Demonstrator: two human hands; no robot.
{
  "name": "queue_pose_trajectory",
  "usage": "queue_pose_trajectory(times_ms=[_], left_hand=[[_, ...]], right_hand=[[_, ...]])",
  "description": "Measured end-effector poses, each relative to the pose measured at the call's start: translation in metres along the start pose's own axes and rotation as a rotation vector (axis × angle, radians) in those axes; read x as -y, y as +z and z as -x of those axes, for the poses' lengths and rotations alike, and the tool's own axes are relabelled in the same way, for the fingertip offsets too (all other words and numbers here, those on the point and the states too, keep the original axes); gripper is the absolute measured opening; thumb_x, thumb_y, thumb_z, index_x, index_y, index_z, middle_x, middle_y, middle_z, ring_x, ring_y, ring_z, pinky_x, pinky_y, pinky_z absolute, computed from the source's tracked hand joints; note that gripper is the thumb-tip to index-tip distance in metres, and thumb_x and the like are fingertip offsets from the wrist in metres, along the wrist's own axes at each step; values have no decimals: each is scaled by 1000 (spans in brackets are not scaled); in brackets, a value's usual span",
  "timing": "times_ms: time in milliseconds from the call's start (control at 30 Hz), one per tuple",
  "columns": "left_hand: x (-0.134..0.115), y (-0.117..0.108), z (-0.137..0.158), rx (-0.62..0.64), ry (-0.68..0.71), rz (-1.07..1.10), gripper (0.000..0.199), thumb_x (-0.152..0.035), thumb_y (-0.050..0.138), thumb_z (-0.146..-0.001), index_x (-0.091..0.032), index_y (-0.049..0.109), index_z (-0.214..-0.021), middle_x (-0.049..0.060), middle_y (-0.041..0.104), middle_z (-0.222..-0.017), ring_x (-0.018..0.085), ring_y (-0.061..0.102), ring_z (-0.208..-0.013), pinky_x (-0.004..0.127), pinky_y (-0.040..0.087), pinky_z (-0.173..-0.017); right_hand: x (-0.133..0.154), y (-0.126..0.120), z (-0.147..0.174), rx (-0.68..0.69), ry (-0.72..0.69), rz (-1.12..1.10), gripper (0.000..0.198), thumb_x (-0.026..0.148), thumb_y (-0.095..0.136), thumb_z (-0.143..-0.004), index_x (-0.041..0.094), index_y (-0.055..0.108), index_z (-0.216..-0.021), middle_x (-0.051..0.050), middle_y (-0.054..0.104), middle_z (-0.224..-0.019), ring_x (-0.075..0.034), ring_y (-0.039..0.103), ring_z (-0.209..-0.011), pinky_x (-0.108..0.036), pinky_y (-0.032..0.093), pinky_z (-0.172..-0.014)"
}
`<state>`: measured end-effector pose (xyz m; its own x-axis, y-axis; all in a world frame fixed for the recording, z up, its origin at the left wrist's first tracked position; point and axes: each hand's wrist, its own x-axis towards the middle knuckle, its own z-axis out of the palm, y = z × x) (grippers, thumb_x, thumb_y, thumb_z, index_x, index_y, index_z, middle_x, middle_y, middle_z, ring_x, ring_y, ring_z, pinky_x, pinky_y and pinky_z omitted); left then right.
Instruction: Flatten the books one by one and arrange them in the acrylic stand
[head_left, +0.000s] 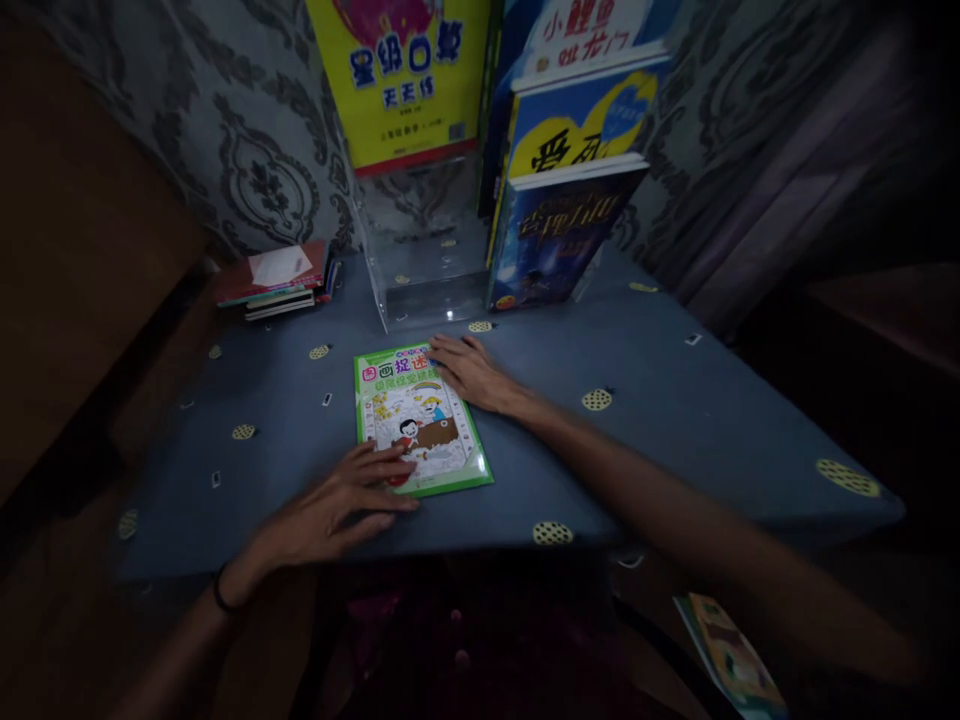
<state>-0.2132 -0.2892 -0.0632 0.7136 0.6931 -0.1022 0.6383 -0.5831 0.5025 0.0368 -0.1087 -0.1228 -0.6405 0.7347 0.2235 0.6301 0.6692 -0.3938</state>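
A green-bordered picture book (421,420) with Chinese characters and cartoon children on its cover lies flat on the cloth-covered table. My left hand (349,497) rests over its lower left corner, fingers spread, with a dark band round the wrist. At the upper right corner, my right hand (472,372) lies with its fingers stretched across the edge, covering the end of the title. Neither hand grips the book.
Behind the book stands a clear acrylic rack (427,300) holding a yellow workbook (409,90) and, to the right, a dark blue book (562,235) among others. A small stack of books (274,280) lies at the back left. Another book (731,655) is low at the right.
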Motion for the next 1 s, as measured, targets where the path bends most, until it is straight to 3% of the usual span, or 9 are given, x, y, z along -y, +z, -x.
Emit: queue_pose_trajectory(times_ms=[167, 267, 367, 533, 733, 867, 1000], left_hand=[[20, 12, -1, -246, -135, -43, 43, -39, 47, -105, -30, 54, -146, 6, 52, -156, 25, 41, -150, 57, 34, -124], [34, 23, -5, -319, -182, -123, 43, -42, 47, -105, -27, 58, -144, 9, 56, -152, 28, 46, -147, 58, 35, -123], [45, 32, -7, -380, -149, -139, 40, -39, 46, -105, -27, 60, -141, 9, 61, -147, 28, 48, -145, 58, 39, -121], [57, 41, -9, -499, -107, -165, 36, -37, 43, -105, -28, 63, -134, 9, 59, -149, 28, 49, -144, 58, 43, -118], [73, 53, -23, -626, -342, -194, 47, -45, 49, -100, -23, 59, -141, 16, 52, -154, 39, 43, -147, 66, 39, -117], [88, 55, -42, -725, -376, 61, 52, -46, 50, -97, -22, 56, -142, 18, 57, -149, 39, 50, -142, 64, 42, -115], [91, 42, -56, -899, -365, 686, 64, -58, 66, -85, -24, 55, -139, 15, 67, -136, 35, 66, -123, 51, 56, -103]], right_hand=[[56, 3, -1, 72, -180, -8, 36, 20, 45, -103, 20, 64, -133, -12, 59, -149, -24, 47, -145, -55, 27, -124], [86, 14, 3, 136, -307, -53, 38, 22, 44, -103, 19, 58, -139, -13, 57, -151, -23, 46, -146, -52, 31, -123], [91, 20, 10, 107, -237, -40, 41, 23, 43, -103, 16, 55, -142, -16, 53, -154, -24, 42, -149, -52, 30, -124], [66, 8, 36, 71, -35, 32, 50, 32, 43, -104, 8, 50, -148, -22, 45, -158, -30, 34, -153, -56, 28, -125], [61, 1, 72, -18, 171, 117, 53, 31, 50, -99, 18, 51, -151, -19, 42, -160, -34, 36, -151, -60, 32, -124], [57, 11, 79, -10, 150, 121, 53, 25, 49, -98, 19, 53, -150, -16, 41, -161, -34, 39, -150, -55, 37, -123], [46, 22, 77, -44, 131, 84, 50, 21, 49, -97, 27, 59, -146, -9, 41, -163, -34, 38, -150, -55, 40, -121]])
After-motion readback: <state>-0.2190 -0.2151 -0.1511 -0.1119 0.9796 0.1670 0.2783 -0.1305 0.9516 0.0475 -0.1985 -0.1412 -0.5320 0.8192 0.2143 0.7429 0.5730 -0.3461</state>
